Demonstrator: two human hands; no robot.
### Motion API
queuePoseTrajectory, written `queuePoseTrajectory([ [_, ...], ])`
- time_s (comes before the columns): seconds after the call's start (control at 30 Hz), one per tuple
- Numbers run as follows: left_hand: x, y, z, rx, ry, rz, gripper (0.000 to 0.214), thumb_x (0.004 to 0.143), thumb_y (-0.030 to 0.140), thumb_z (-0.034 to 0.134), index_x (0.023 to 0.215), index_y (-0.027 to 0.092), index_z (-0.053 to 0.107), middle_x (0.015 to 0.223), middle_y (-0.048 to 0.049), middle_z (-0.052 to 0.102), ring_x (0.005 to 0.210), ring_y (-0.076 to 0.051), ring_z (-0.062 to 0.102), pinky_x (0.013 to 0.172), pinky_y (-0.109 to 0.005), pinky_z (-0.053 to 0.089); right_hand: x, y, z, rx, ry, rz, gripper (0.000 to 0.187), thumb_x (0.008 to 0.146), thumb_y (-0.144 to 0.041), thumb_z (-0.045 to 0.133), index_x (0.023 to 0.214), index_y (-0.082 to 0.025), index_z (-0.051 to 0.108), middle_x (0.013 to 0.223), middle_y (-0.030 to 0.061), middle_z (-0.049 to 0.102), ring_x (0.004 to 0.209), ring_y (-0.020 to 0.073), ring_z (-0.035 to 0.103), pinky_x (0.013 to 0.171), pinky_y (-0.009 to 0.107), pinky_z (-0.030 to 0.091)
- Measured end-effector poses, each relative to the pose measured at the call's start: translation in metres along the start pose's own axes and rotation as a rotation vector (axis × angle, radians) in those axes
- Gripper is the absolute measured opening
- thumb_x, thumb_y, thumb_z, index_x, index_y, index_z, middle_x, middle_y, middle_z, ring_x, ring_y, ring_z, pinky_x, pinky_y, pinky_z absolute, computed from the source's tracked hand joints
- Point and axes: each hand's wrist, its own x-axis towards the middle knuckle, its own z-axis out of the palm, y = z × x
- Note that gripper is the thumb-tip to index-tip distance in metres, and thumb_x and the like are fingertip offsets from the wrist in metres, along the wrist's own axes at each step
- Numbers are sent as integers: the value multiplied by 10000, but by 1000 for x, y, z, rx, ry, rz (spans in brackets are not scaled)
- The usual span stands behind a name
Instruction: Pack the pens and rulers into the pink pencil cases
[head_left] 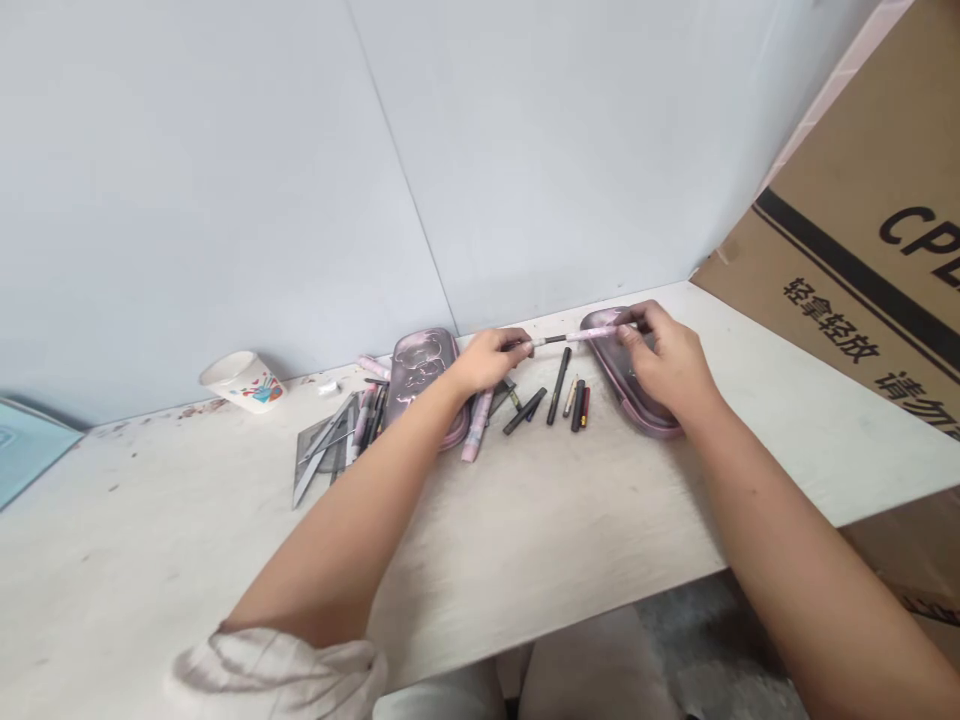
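Observation:
A slim pen (589, 334) with a pink, patterned barrel and a dark middle stretches level between my two hands, above the table. My left hand (489, 358) pinches its pale left end. The right end is gripped by the fingers of my right hand (654, 350). Behind my right hand lies a closed grey-pink pencil case (624, 385), partly hidden. A second such case (421, 362), with a raised figure on its lid, rests beside my left wrist. Under the pen lie a black pen (559, 387) and several short dark and red pencils or pens. A pink tube-like pen (478, 425) lies near my left hand.
Left of my forearm are metal scissors or blades (319, 455) on a grey sheet, among several pens. A paper cup (244, 381) lies tilted by the wall, near a small white piece (328, 387). A large cardboard box (847, 230) stands right; a light-blue object (34, 450) is far left.

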Motion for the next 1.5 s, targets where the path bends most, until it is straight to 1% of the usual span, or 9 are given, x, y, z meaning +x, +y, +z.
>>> queuePoseTrajectory([
  [0.17,-11,-2,-23,713,112,198,209,821,206,451,901,167,640,874,-115,592,925,-250,490,707,-348,368,0,0,5,-179,-62,-133,201,836,-222,411,953,-212,575,996,62,659,954,242,558,937,451,281],
  [0.33,-19,12,-29,896,197,272,241,831,112,408,922,149,628,905,-147,566,932,-260,462,709,-376,350,0,-2,5,-110,-23,-115,181,829,-229,431,938,-211,575,990,58,658,932,237,556,886,407,331],
  [0.5,-13,24,-17,600,226,55,267,866,251,401,980,163,627,909,-117,591,938,-252,482,722,-346,376,1,-6,2,14,8,-100,169,811,-217,457,930,-218,577,960,46,658,924,231,566,832,376,382],
  [0.7,-13,39,-8,-152,-62,-113,290,857,329,398,937,168,626,797,-31,627,756,-145,549,716,-259,396,0,-7,0,94,61,-100,160,798,-180,467,898,-223,585,916,25,659,888,204,581,803,340,410],
  [0.83,-17,39,-8,-418,-111,-161,289,842,355,421,859,153,628,757,-22,598,668,-106,505,672,-232,389,0,-6,0,91,77,-131,167,794,-162,467,890,-223,589,906,20,659,891,198,580,811,336,411],
  [1.1,-17,28,-10,-296,-144,-177,268,811,356,453,820,169,644,696,-5,546,654,-114,472,652,-242,361,-3,-6,3,-26,42,-246,192,791,-136,442,866,-213,600,920,39,657,913,213,566,844,361,393],
  [1.3,-23,27,-8,-407,-172,-145,270,820,368,435,824,172,621,682,3,526,604,-103,444,608,-238,355,-7,-16,0,187,-23,-101,155,812,-225,466,896,-233,597,933,15,657,873,177,591,765,293,423],
  [1.37,-23,30,-9,-376,-151,-122,244,811,356,448,809,176,613,681,6,524,611,-107,450,613,-241,361,-8,-19,-2,144,-38,-15,167,828,-324,469,825,-225,603,788,18,656,752,179,595,698,293,421],
  [1.5,-23,38,-12,-319,8,-98,137,756,295,524,807,182,585,727,13,544,706,-124,490,682,-249,383,-9,-19,-2,26,-50,96,379,850,-480,395,635,-208,549,530,10,540,553,162,522,571,284,374],
])
